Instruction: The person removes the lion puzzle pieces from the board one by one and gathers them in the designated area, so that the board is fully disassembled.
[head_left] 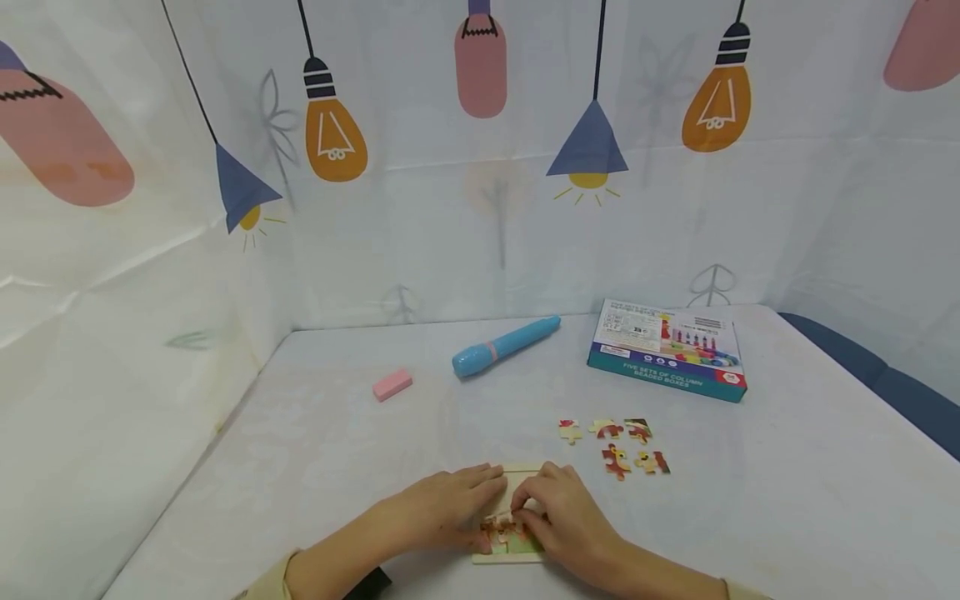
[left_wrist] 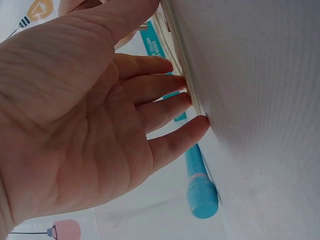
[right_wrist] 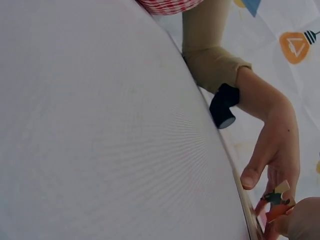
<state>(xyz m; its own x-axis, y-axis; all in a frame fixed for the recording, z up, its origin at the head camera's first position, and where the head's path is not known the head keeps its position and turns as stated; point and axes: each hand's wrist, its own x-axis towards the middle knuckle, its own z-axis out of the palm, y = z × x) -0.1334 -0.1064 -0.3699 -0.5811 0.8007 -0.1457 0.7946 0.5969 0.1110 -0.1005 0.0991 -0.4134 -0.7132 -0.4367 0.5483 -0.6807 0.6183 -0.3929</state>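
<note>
A small wooden puzzle tray [head_left: 512, 560] lies near the front of the table, with fitted pieces showing a coloured picture along its near side. The left hand [head_left: 442, 510] rests on the tray's left side, fingers extended; in the left wrist view its fingertips [left_wrist: 178, 81] touch the tray edge. The right hand [head_left: 570, 521] reaches over the tray from the right. Between its thumb and fingers it pinches a puzzle piece [right_wrist: 276, 213], orange and dark green with a pale tab, tilted up in the right wrist view. Part of the tray is hidden beneath both hands.
Several loose puzzle pieces [head_left: 617, 461] lie right of the tray, beyond the right hand. Farther back are a pink eraser-like block [head_left: 392, 384], a blue microphone-shaped object [head_left: 506, 346] and a flat toy box [head_left: 666, 350]. A patterned white curtain [head_left: 450, 242] hangs behind the table.
</note>
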